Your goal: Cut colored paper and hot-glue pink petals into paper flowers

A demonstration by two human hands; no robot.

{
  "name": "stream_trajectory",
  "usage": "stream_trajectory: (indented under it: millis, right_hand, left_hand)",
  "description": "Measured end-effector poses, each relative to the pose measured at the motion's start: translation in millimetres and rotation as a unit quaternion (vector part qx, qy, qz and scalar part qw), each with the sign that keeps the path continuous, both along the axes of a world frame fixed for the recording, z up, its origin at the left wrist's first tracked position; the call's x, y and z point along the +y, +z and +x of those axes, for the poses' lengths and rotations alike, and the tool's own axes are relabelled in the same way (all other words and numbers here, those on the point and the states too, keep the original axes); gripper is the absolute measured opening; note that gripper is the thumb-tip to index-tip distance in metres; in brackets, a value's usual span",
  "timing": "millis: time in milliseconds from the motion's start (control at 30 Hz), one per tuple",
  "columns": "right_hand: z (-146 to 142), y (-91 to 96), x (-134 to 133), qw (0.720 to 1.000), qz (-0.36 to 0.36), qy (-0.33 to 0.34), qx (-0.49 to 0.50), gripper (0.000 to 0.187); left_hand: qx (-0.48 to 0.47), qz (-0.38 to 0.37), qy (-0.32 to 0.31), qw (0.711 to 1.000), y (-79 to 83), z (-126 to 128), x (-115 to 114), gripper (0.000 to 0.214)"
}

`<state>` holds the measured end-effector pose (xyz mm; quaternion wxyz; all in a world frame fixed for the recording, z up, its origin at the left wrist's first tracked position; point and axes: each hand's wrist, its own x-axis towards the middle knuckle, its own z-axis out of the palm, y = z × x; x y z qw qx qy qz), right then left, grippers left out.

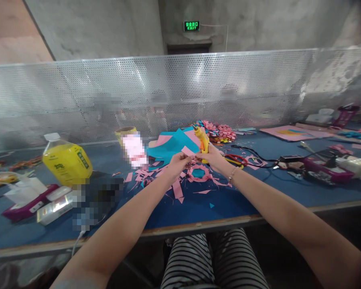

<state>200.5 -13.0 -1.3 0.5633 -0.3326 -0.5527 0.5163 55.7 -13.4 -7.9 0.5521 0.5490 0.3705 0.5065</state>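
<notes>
My right hand (214, 157) is wrapped around a yellow glue gun (202, 140), its nozzle tilted up and away from me. Its fingertips meet those of my left hand (179, 163), which pinches a small pink paper strip (187, 151). Just below both hands lies a pink paper ring (209, 172) with a blue middle (198, 173). Pink paper scraps (177, 189) are scattered around it on the blue tabletop (198, 208). Behind my hands are larger blue paper sheets (174, 144) and a heap of pink paper pieces (224, 131).
On the left stand a jug of yellow liquid (67, 162), a purple tissue box (27, 204) and a blurred phone screen (134, 149). To the right lie dark cables (258, 154) and another purple box (329, 170). A perforated metal screen (192, 88) closes the table's back.
</notes>
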Motion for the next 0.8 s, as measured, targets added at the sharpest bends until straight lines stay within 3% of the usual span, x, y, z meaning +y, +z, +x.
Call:
stream_trajectory:
  millis: [233,567,800]
  right_hand:
    - [2.2,1.1,-1.2,1.0,-0.011,0.006,-0.004,0.042]
    - [3.0,8.4,-7.2,0.999,-0.001,0.006,-0.044,0.041]
    - [1.0,2.9,-3.2,0.999,0.002,0.0,-0.046,0.04]
  left_hand:
    - [0.081,0.042,-0.015,0.996,0.1,-3.7,2.6,0.027]
    - [0.07,0.053,-0.027,0.996,-1.8,-5.3,4.7,0.021]
    - [0.088,0.045,-0.006,0.995,1.3,-3.7,2.5,0.019]
